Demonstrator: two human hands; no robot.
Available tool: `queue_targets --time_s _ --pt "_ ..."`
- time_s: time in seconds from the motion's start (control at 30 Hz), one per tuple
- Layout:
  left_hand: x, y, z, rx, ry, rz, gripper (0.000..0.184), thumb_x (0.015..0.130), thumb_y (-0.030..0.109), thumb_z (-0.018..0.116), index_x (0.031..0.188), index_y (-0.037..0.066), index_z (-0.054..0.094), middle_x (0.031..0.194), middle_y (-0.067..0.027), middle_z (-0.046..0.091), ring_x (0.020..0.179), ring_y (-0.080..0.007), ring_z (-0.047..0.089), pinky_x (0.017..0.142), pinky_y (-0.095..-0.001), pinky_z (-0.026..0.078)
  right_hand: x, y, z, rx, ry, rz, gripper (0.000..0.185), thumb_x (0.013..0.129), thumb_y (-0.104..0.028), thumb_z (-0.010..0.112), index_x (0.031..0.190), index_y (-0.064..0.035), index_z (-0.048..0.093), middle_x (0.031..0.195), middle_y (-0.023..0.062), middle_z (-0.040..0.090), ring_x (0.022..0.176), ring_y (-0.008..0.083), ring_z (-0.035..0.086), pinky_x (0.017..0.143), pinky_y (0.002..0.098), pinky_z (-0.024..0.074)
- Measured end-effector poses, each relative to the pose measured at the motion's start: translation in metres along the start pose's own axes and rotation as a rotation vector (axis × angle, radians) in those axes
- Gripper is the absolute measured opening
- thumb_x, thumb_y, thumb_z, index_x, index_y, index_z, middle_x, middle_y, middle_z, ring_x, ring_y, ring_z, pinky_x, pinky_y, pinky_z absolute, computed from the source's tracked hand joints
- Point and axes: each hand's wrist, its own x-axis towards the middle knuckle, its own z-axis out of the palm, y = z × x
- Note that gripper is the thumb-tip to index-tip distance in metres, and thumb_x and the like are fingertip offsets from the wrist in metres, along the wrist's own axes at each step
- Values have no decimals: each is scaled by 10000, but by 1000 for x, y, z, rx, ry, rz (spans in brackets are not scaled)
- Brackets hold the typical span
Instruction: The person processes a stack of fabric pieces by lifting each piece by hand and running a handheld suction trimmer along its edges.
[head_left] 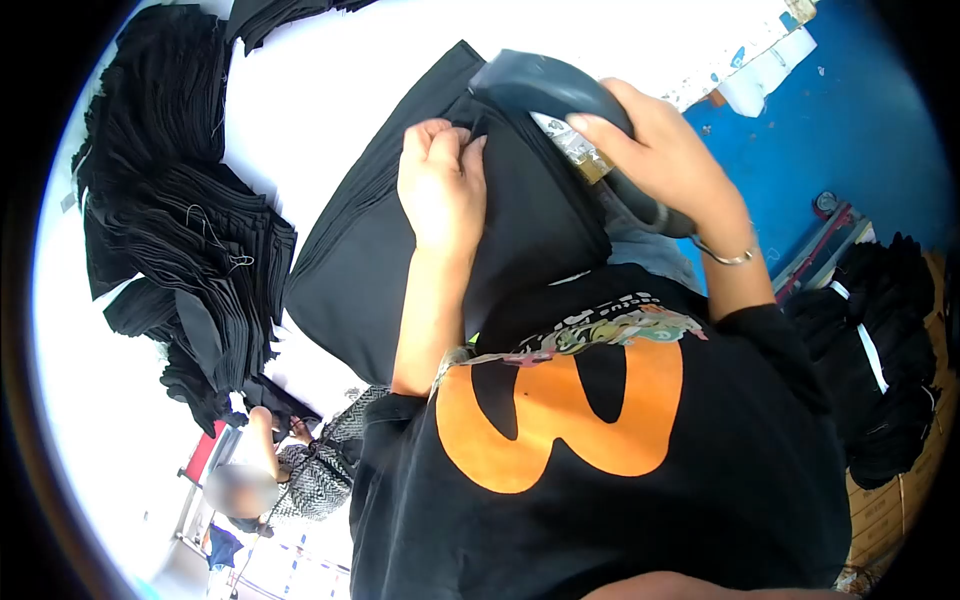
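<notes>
In front of my chest lies a thick stack of black fabric pieces [350, 270], its layered edges fanned. My left hand [442, 175] is closed, its fingers and thumb pinching the edge of the upper layers. My right hand [665, 150] is wrapped around the handle of a dark grey label gun [545, 82]. The gun's front end rests over the stack's far edge, just right of my left fingertips; whether it touches the cloth I cannot tell. A white paper and brown tape show on its underside.
More piles of black cut fabric [170, 220] lie on the white table [310, 100] to the left. A tied black bundle [865, 360] sits at the right, over a blue floor [850, 130]. Another person [315, 475] is at the lower left.
</notes>
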Motion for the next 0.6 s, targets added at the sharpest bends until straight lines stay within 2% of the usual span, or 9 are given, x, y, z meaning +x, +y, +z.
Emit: queue_targets --time_s 0.1,0.17,0.2,0.23,0.3,0.33,0.37,0.47,0.6 --pt "-2 -7 -14 16 -56 8 189 725 14 822 817 24 657 942 -114 677 889 -294 678 776 -378 544 -6 8 -22 -36 -165 33 385 990 -375 614 1075 0 623 755 107 578 710 190 565 684 326 466" --pt "0 -7 -25 -88 -7 249 206 721 -19 794 811 39 617 955 -116 690 913 -283 695 778 -348 541 -3 16 -25 -29 -186 12 381 994 -374 605 1074 -2 623 777 115 600 715 187 573 678 327 466" --pt "-10 -13 -22 -371 -22 85 224 733 -26 780 783 62 579 953 -97 700 894 -210 695 800 -281 515 5 11 -19 -50 -144 -41 380 993 -368 608 1069 4 617 793 136 615 707 215 575 683 332 470" --pt "-14 -14 -25 -638 -142 -69 156 842 14 748 902 49 608 886 -52 677 816 -124 640 754 -234 491 10 8 -12 -44 -147 -41 380 993 -368 608 1069 4 617 793 136 615 707 215 575 683 332 470" --pt "-11 -13 -35 -824 -213 -426 158 958 68 670 1087 21 591 829 -20 636 747 -75 565 683 -218 465 17 4 1 -5 -34 -53 379 992 -365 611 1068 6 612 784 153 619 681 254 582 682 348 481" --pt "-3 -21 -29 -928 -210 -455 274 1018 106 608 1253 -6 525 796 6 602 695 -71 529 628 -225 446 12 -3 -4 -43 -66 -37 366 982 -345 626 1070 10 616 803 191 638 684 306 607 687 368 495" --pt "2 -18 -26 -844 -142 -578 296 990 113 661 1254 -1 588 782 7 598 677 -72 522 630 -237 457 6 -3 -10 -40 -67 -38 366 982 -345 626 1070 10 616 803 191 638 684 306 607 687 368 495" --pt "7 -27 -2 -127 -77 -127 277 865 51 776 1135 24 722 743 -24 574 622 -146 532 640 -265 492 -2 4 -23 -81 -133 -66 332 968 -319 642 1063 -1 624 771 209 631 673 333 625 634 387 478" --pt "-4 -35 21 -205 209 141 264 776 -60 813 1015 35 753 861 -44 602 611 -120 509 580 -244 459 24 -4 2 -69 -53 -97 334 964 -342 648 1042 -17 620 730 190 603 652 357 613 605 393 463"
